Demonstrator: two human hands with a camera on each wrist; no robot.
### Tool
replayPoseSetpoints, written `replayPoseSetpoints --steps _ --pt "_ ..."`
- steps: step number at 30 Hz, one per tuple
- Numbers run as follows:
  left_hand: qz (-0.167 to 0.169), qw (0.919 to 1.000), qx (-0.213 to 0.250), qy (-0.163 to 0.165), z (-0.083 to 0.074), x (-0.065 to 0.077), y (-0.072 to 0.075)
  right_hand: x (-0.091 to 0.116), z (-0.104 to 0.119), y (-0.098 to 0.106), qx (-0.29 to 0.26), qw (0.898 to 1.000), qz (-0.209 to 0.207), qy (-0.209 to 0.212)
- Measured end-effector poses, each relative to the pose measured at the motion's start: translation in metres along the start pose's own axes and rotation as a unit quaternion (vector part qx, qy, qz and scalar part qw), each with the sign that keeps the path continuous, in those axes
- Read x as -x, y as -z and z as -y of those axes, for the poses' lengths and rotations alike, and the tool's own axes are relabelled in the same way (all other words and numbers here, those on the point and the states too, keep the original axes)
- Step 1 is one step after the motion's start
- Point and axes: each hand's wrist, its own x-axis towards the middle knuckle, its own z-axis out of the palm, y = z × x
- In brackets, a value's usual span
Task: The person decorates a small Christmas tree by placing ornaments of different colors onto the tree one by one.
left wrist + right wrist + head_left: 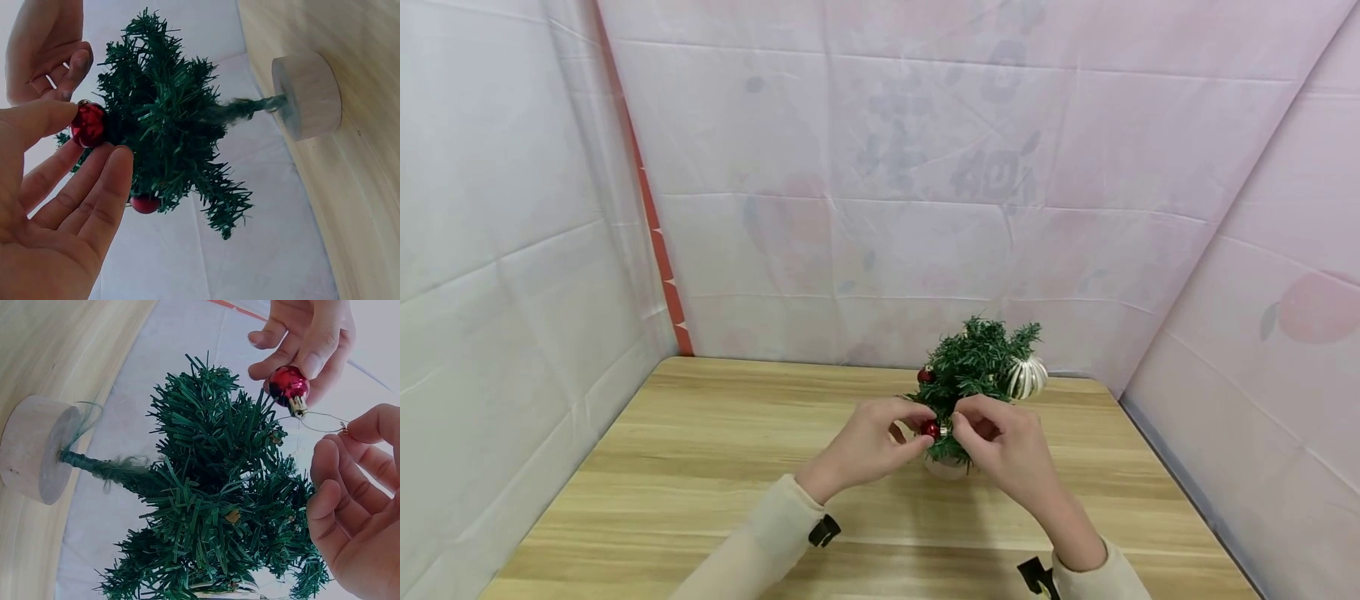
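Note:
Between thumb and fingertips, my left hand (872, 442) pinches a shiny red Christmas ball (290, 385) with a gold cap. From that cap runs a thin string loop (325, 416), and my right hand (1011, 446) pinches its knotted end between thumb and forefinger. Both hands are in front of a small green artificial Christmas tree (972, 358), close to its branches. The tree stands upright on a round pale wooden base (307, 97). A second red ball (926, 375) hangs on its left side, and a larger silver-white striped ball (1027, 377) on its right.
The wood-grain table (737, 433) spreads out around the tree. Pale printed cloth walls (850, 167) enclose it at the back and on both sides, with a red strip (651, 217) at the back left corner.

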Motion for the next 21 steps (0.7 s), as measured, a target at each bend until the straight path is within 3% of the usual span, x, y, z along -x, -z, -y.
replayPoseSetpoints --steps 6,11,21 --pt "0.029 0.9995 0.009 0.002 0.002 -0.003 -0.006 0.0 0.0 0.0 0.007 1.0 0.007 0.003" --pt "0.03 0.9995 0.013 0.001 0.0 -0.006 -0.01 0.0 0.0 0.0 0.011 1.0 0.009 -0.004" --pt "-0.046 0.9964 -0.038 -0.06 -0.013 -0.02 -0.014 -0.002 -0.002 0.004 0.016 1.0 0.003 0.001"
